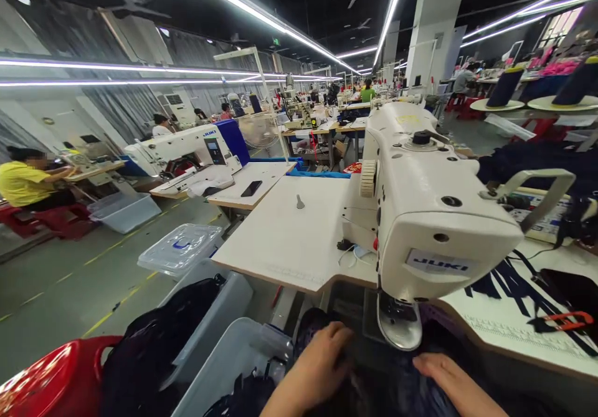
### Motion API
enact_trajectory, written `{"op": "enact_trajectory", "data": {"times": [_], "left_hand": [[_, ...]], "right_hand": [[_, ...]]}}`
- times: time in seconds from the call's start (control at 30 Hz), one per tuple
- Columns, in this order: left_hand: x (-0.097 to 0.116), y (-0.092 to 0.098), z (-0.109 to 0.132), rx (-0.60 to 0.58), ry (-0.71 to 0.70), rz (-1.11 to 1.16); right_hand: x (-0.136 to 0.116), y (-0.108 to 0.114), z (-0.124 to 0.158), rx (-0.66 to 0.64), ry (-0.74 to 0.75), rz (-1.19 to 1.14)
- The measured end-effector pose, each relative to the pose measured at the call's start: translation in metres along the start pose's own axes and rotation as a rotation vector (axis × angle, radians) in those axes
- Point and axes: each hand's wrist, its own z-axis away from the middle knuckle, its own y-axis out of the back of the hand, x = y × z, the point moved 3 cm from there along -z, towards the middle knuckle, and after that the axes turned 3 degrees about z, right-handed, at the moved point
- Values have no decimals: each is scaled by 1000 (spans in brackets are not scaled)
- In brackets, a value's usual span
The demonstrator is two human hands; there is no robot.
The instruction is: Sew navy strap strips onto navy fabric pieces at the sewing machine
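A white Juki sewing machine (420,217) stands on a pale table (289,242) in front of me. Under its head lies dark navy fabric (374,386). My left hand (322,361) rests on that fabric just left of the machine's foot, its fingers curled down into the cloth. My right hand (441,373) lies flat on the fabric to the right of the foot, fingers stretched toward the needle area. Both forearms enter from the bottom edge.
Grey bins (224,354) with dark cloth and a red stool (51,379) sit at lower left. Navy strips and red-handled scissors (567,320) lie on the table at right. A phone (251,187) lies on the neighbouring table. Other workers sit at machines across the aisle.
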Motion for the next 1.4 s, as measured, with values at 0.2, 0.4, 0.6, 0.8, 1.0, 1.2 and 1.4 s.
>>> {"op": "enact_trajectory", "data": {"times": [0.2,0.4,0.6,0.8,1.0,1.2,1.4], "left_hand": [[80,1,-8,-116,-349,79],[82,-10,-24,-70,-385,-73],[81,-16,-23,-33,-297,-141],[87,-16,-23,-57,-318,-140],[95,-12,-17,-12,-373,-92],[99,-34,-18,-68,-493,-93],[104,-22,-21,-27,-389,4]], "right_hand": [[-22,-14,0,-24,57,-299],[-25,-8,5,-74,183,14],[-33,-13,15,-19,430,303],[-24,-9,2,152,584,585],[-37,-6,9,61,313,129],[-23,-13,19,296,555,411],[-24,-2,19,297,608,605]]}}
